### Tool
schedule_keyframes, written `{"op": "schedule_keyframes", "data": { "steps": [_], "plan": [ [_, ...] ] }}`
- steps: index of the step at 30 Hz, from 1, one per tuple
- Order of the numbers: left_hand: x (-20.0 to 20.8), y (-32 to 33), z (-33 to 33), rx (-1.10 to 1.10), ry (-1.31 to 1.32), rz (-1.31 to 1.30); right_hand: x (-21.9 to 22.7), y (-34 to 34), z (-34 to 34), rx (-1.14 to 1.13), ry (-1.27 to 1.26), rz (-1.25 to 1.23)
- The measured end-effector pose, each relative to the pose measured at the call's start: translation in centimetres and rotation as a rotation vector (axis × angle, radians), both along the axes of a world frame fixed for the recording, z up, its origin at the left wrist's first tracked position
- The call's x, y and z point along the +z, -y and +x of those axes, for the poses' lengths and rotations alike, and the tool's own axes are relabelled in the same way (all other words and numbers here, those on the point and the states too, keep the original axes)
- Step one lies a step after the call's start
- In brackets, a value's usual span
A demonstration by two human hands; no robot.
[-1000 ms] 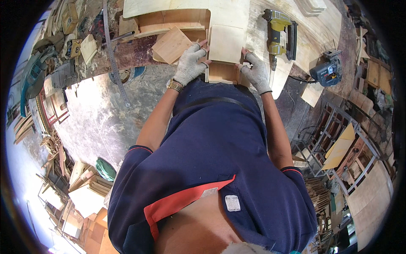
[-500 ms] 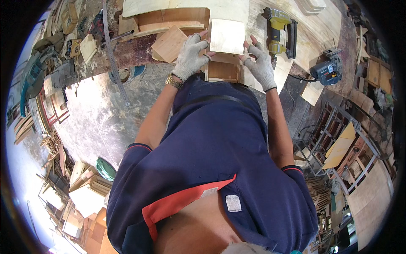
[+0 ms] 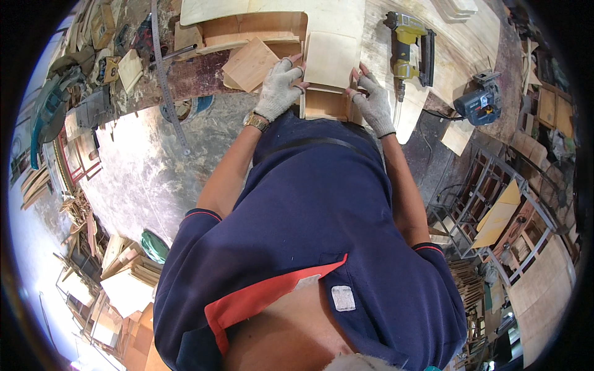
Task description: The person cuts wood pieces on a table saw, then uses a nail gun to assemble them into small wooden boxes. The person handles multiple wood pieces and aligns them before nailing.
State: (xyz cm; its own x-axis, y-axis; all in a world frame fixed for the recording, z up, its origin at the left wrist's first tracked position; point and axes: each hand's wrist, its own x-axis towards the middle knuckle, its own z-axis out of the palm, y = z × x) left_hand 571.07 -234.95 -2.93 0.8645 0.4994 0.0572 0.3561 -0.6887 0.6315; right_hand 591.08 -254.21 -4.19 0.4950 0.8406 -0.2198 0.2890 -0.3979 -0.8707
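A pale wooden panel [image 3: 331,59] lies over the top of an open-fronted wooden box [image 3: 326,105], close to my waist. Both of my hands wear whitish knitted gloves with bare fingertips. At the box's left edge is my left hand [image 3: 279,88], its fingers spread and the fingertips against the side. My right hand [image 3: 373,99] mirrors it on the right, thumb near the front edge and fingers apart along the panel's side. Neither hand is wrapped round anything. Left of the box, a square brown wooden piece [image 3: 252,64] lies at an angle beside my left hand.
A yellow-and-black nail gun [image 3: 405,49] lies on the bench to the right, with a blue jigsaw [image 3: 478,102] beyond it. A long wooden frame [image 3: 250,28] is at the far left of the panel. A metal ruler [image 3: 162,74] hangs over the bench edge.
The panel, raised between my hands before, now lies down over the box and reaches farther back. My right hand has shifted slightly left and nearer; the left has barely moved.
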Motion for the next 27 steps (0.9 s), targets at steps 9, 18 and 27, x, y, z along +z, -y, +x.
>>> {"op": "schedule_keyframes", "data": {
  "steps": [9, 18, 27],
  "plan": [
    [-0.2, 0.2, 0.0, -0.004, 0.027, -0.006, 0.2, 0.2, -0.3, -0.039, -0.1, 0.047],
    [0.0, -0.2, -0.7, -0.008, 0.04, -0.028, 0.2, -0.1, -0.8, -0.041, -0.06, 0.074],
    [0.5, -0.3, -0.9, -0.026, 0.019, -0.06, -0.4, 0.0, -1.1, -0.051, 0.039, 0.066]
  ]
}}
